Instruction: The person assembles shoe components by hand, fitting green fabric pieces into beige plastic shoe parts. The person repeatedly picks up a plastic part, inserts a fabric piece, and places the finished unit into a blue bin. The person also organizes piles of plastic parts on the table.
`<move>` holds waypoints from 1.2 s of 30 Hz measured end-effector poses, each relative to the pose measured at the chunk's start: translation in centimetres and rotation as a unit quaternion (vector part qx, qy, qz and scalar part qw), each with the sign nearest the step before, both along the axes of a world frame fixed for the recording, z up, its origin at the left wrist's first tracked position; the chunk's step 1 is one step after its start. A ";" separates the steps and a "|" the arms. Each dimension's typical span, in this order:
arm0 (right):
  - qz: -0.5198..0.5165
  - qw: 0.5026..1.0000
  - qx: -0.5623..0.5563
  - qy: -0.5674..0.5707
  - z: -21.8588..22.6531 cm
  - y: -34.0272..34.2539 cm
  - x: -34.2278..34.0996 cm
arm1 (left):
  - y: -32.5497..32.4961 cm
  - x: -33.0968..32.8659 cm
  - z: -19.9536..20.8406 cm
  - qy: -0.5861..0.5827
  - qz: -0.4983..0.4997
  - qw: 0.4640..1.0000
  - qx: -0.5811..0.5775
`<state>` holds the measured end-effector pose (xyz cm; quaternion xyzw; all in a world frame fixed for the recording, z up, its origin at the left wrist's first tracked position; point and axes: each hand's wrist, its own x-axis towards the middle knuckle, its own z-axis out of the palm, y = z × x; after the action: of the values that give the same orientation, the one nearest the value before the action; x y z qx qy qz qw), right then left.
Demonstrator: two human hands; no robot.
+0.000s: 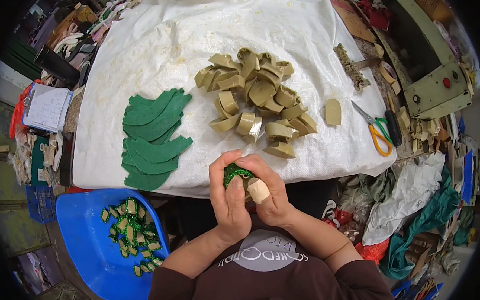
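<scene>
Close to my body, at the table's near edge, my left hand (pixel 228 195) and my right hand (pixel 268 187) are closed together around a shoe heel covered in green glitter material (pixel 235 173). Most of that heel is hidden by my fingers and palms. Pale tape (pixel 258 190) wraps my right thumb. Beyond my hands lies a heap of bare tan shoe heels (pixel 261 92), with one single heel (pixel 333 111) apart from it on the right. Left of the heap, curved green fabric pieces (pixel 157 116) overlap in a fanned stack.
White woven sheeting (pixel 163 53) covers the table. Scissors (pixel 379 133) with orange and green handles lie at its right side. A blue tub (pixel 83 239) at lower left holds several glitter-covered heels. A green machine (pixel 441 90) stands far right; plastic bags (pixel 397 196) are piled below it.
</scene>
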<state>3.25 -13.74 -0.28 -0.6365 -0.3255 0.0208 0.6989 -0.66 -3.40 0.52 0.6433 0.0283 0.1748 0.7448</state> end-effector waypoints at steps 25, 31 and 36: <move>-0.133 0.813 -0.524 -0.214 5.3 -5.8 9.7 | 3.1 1.4 -0.4 -0.031 0.019 0.999 -0.038; -0.198 0.844 -0.411 -0.281 5.2 -6.2 9.9 | 3.5 1.1 -0.2 -0.025 -0.006 0.999 -0.034; -0.173 0.848 -0.423 -0.269 4.5 -6.8 9.3 | 3.7 1.1 -0.5 -0.030 -0.009 0.999 -0.039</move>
<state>12.54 -20.57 4.25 -0.8971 -0.3452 -0.1369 0.2395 0.43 0.26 0.04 0.6084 0.0068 0.1865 0.7714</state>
